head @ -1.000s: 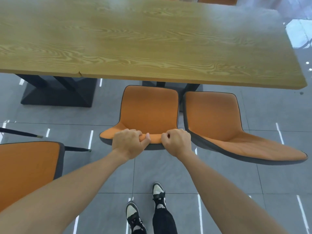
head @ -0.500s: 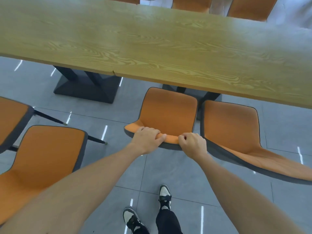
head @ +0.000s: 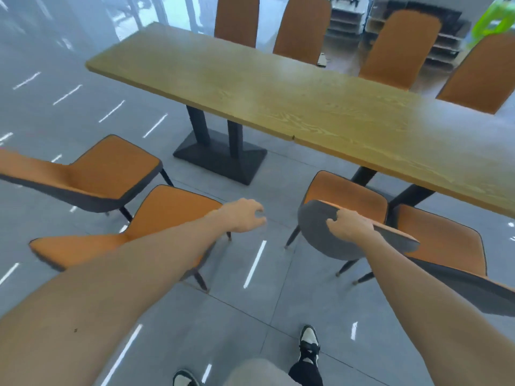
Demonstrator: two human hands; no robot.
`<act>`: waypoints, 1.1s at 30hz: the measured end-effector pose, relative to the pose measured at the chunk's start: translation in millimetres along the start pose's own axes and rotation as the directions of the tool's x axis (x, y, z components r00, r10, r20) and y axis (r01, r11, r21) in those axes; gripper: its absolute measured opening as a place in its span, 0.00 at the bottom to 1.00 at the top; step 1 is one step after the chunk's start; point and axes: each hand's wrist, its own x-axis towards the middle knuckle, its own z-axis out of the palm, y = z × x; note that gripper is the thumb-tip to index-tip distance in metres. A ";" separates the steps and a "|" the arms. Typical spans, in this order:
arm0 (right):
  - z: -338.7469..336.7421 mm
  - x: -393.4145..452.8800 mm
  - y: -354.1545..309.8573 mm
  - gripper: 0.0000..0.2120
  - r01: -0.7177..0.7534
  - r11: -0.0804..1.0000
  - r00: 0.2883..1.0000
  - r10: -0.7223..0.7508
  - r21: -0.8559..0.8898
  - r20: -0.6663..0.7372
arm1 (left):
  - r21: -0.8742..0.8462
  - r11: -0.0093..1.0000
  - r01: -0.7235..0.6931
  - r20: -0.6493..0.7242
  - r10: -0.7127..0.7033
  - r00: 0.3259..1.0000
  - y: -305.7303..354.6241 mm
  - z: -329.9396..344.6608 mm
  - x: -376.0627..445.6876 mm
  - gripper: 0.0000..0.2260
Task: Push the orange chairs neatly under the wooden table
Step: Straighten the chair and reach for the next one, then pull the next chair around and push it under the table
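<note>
- The wooden bench runs from upper left to right across the view, standing on black legs fixed to a dark base plate on the grey tiled floor.
- The right hand lies on the top edge of the grey-backed chair at the bench's near side; the fingers are curled over that edge, and the blur leaves it unclear how firmly they grip.
- This chair's orange seat points toward the bench, its front edge just short of the bench's near edge and not under it.
- Just to the right of it, another orange chair stands near the bench, with its seat partly under the bench top.
- The left hand hangs in the air to the left of the grey-backed chair, fingers loosely bent and parted, holding nothing.
- Under the left forearm, a third orange chair stands well apart from the bench, its seat facing toward the bench.
- A fourth orange chair stands farther left, also clear of the bench.
- Four orange chair backs rise along the bench's far side.
- The person's black-and-white shoes are on the floor at the bottom of the view.
</note>
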 end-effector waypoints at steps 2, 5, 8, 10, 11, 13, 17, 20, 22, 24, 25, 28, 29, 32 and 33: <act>7.4 -22.5 -61.9 0.22 0.036 0.999 0.999 -0.036 0.029 -0.009 | -0.047 0.998 0.033 -0.107 -0.038 0.994 -51.3 -10.5 -47.4 0.25; 26.2 -57.6 -159.0 0.19 0.106 0.994 0.992 -0.104 0.024 -0.076 | -0.099 0.993 0.066 -0.236 -0.088 0.968 -125.1 -15.0 -107.4 0.25; 50.5 -87.5 -242.7 0.22 0.225 0.974 0.950 -0.214 0.022 -0.228 | -0.118 0.987 0.112 -0.370 -0.148 0.917 -188.4 -15.1 -143.6 0.26; 69.0 -103.3 -290.2 0.24 0.326 0.945 0.894 -0.300 0.024 -0.333 | -0.110 0.985 0.135 -0.459 -0.171 0.872 -223.3 -10.4 -160.8 0.26; 79.2 -109.4 -311.5 0.26 0.365 0.931 0.871 -0.330 0.031 -0.364 | -0.114 0.983 0.143 -0.490 -0.181 0.853 -238.8 -5.8 -169.7 0.26; 102.0 -120.5 -350.8 0.27 0.416 0.907 0.849 -0.360 0.070 -0.387 | -0.123 0.979 0.163 -0.523 -0.204 0.828 -268.6 8.4 -189.9 0.26; 152.6 -136.1 -419.5 0.28 0.476 0.866 0.836 -0.393 0.152 -0.383 | -0.133 0.959 0.250 -0.544 -0.282 0.790 -325.5 40.3 -223.8 0.26; 198.5 -149.7 -452.3 0.29 0.471 0.862 0.856 -0.396 0.186 -0.334 | -0.167 0.942 0.292 -0.512 -0.336 0.790 -361.7 66.3 -238.8 0.26; 228.5 -157.7 -465.9 0.29 0.446 0.873 0.880 -0.388 0.197 -0.272 | -0.204 0.932 0.299 -0.434 -0.360 0.826 -385.8 88.2 -244.3 0.26; 254.5 -163.9 -476.1 0.28 0.416 0.888 0.904 -0.383 0.196 -0.189 | -0.211 0.935 0.287 -0.363 -0.347 0.865 -409.5 108.9 -248.3 0.23; 265.2 -166.0 -480.7 0.26 0.404 0.895 0.912 -0.377 0.190 -0.161 | -0.202 0.945 0.258 -0.354 -0.316 0.880 -420.3 116.5 -248.4 0.22; 284.8 -171.4 -494.8 0.24 0.322 0.932 0.936 -0.288 0.163 -0.204 | -0.146 0.977 0.153 -0.418 -0.201 0.886 -443.5 127.8 -246.3 0.22; 287.3 -171.7 -500.9 0.24 0.280 0.945 0.941 -0.237 0.167 -0.240 | -0.125 0.983 0.134 -0.427 -0.175 0.887 -451.0 128.4 -244.0 0.24; 289.1 -168.0 -518.1 0.25 0.174 0.967 0.954 -0.119 0.185 -0.274 | -0.095 0.990 0.105 -0.350 -0.132 0.927 -470.9 123.3 -228.9 0.27; 289.3 -165.1 -523.0 0.24 0.151 0.972 0.957 -0.098 0.182 -0.272 | -0.075 0.991 0.108 -0.312 -0.126 0.942 -474.5 120.8 -222.8 0.28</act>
